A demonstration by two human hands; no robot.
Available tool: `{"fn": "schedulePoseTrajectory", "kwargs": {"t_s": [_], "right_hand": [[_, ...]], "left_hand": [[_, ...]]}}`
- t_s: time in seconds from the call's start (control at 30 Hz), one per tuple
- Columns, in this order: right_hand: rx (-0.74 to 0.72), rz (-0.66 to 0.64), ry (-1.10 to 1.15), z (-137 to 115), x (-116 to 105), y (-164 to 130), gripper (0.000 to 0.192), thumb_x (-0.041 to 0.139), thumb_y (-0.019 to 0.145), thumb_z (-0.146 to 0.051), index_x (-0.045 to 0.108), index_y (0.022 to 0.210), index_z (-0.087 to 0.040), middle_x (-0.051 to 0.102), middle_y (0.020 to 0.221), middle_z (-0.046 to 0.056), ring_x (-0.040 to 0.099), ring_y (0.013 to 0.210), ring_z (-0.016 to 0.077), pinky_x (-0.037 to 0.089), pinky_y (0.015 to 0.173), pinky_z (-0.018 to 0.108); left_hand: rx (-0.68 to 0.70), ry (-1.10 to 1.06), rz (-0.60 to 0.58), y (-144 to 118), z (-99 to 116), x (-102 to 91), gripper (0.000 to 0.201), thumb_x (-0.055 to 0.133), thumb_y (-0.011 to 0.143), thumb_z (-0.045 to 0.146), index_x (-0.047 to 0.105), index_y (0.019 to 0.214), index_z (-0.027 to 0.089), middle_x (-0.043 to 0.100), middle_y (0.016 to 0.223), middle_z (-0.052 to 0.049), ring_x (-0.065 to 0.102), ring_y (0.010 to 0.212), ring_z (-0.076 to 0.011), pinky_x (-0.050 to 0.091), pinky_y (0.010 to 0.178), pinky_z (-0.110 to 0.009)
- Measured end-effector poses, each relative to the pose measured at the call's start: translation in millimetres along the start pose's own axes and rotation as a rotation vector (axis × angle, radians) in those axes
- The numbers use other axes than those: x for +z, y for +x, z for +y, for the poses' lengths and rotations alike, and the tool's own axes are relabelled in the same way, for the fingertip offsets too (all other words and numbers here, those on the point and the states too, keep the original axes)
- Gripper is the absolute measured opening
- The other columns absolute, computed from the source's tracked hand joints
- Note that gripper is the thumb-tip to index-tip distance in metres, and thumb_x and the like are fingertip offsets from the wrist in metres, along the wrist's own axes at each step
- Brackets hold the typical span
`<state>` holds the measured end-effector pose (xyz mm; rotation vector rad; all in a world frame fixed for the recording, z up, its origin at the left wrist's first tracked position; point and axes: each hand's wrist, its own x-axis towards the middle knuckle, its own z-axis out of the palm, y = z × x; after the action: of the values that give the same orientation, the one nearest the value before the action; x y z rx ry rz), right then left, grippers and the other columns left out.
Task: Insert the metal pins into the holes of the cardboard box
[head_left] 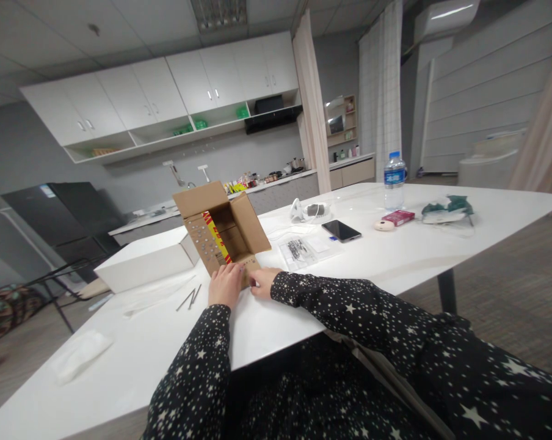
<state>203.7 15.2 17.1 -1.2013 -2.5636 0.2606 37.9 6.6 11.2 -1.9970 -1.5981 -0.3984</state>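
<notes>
Already open: cardboard box under both hands

The cardboard box (pixel 221 229) lies on its side on the white worktop (pixel 395 256), with its flaps spread and yellow and red contents still inside. The left hand (pixel 225 285) rests flat, fingers open, on the near flap. The right hand (pixel 263 282) touches the same flap with curled fingers. Nothing seems taken out yet. A white box (pixel 143 263) is beside it, and two metal pins (pixel 188 298) are near.
</notes>
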Motion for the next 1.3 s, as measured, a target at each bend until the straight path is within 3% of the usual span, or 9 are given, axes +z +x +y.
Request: {"fn": "schedulePoseTrajectory", "kwargs": {"t_s": [0.4,0.67,1.13,1.3], "right_hand": [[-0.01,0.006,-0.005,1.0,1.8,1.0,0.027,0.049,0.076,-0.039,0.061,0.094,-0.022,0.066,0.093,0.009,0.064,0.086,0.0266,0.05,0.07,0.037],[-0.003,-0.022,0.003,-0.6,-1.8,-1.5,0.029,0.049,0.078,-0.038,0.061,0.098,-0.022,0.065,0.096,0.009,0.063,0.086,0.026,0.05,0.071,0.036],[0.008,-0.011,0.012,-1.0,2.3,2.5,0.029,0.048,0.078,-0.039,0.061,0.098,-0.021,0.065,0.094,0.009,0.064,0.088,0.0269,0.05,0.071,0.036],[0.052,-0.026,-0.028,-2.8,4.3,4.9,0.027,0.049,0.078,-0.038,0.061,0.097,-0.023,0.066,0.094,0.008,0.064,0.089,0.0259,0.05,0.072,0.036]], "left_hand": [[0.011,0.003,0.017,0.1,-0.2,1.9,0.035,0.032,0.093,0.033,0.059,0.113,0.022,0.066,0.105,-0.008,0.056,0.098,-0.023,0.04,0.08,-0.036],[-0.056,-0.015,0.074,2.7,2.9,6.3,0.036,0.031,0.093,0.033,0.06,0.111,0.021,0.067,0.104,-0.008,0.057,0.097,-0.0232,0.04,0.079,-0.036],[-0.126,0.033,0.124,6.2,7.8,-1.8,0.041,0.032,0.092,0.031,0.052,0.127,0.025,0.068,0.086,-0.009,0.061,0.085,-0.0212,0.039,0.077,-0.033],[-0.138,0.037,0.15,6.6,6.9,1.4,0.036,0.032,0.092,0.034,0.054,0.117,0.022,0.068,0.084,-0.007,0.062,0.082,-0.0196,0.038,0.077,-0.031]]}}
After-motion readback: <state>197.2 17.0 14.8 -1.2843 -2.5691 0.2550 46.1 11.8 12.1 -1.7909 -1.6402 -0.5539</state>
